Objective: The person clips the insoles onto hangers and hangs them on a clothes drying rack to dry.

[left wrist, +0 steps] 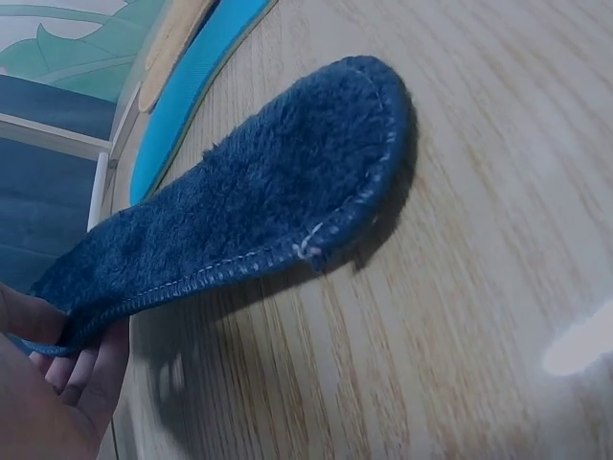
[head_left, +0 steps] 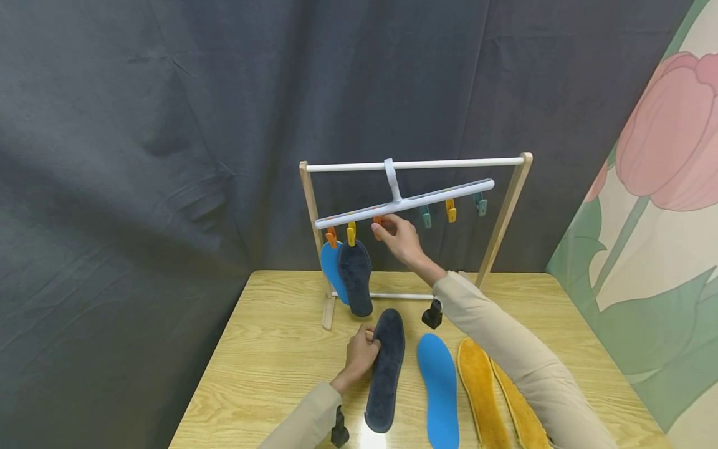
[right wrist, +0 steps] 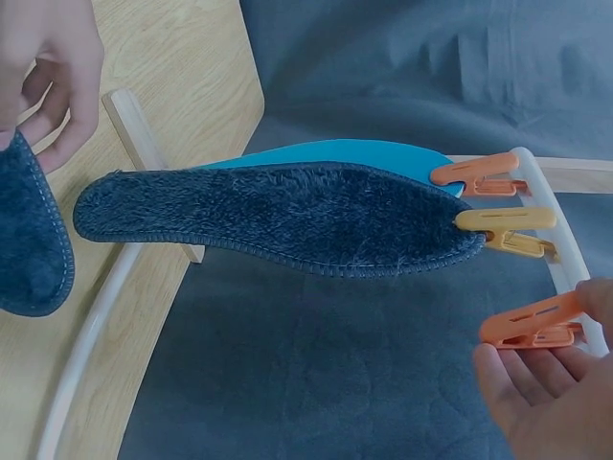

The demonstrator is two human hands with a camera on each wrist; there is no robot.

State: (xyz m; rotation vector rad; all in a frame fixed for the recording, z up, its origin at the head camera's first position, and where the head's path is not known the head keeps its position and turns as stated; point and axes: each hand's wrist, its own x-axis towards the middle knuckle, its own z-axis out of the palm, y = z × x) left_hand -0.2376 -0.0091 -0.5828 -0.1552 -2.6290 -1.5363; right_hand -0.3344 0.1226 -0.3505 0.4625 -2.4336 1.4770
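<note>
My left hand (head_left: 361, 350) pinches a dark fuzzy insole (head_left: 386, 368) by its side edge, close over the table; its stitched rim shows in the left wrist view. Up at the white hanger (head_left: 359, 216), my right hand (head_left: 401, 240) holds an orange clip (right wrist: 532, 324) between thumb and fingers, with nothing in the clip's mouth. Left of it, a yellow clip (right wrist: 508, 230) grips a hanging dark insole (right wrist: 287, 216). Partly hidden behind that insole, a blue insole (head_left: 332, 268) hangs from another orange clip (head_left: 331, 237).
The hanger tilts down to the left from a wooden rack's white rod (head_left: 449, 163). Bare teal clips (head_left: 426, 216) and a yellow clip (head_left: 451, 211) hang on its right half. A blue insole (head_left: 439, 390) and two orange-yellow insoles (head_left: 483, 393) lie on the table (head_left: 269, 349).
</note>
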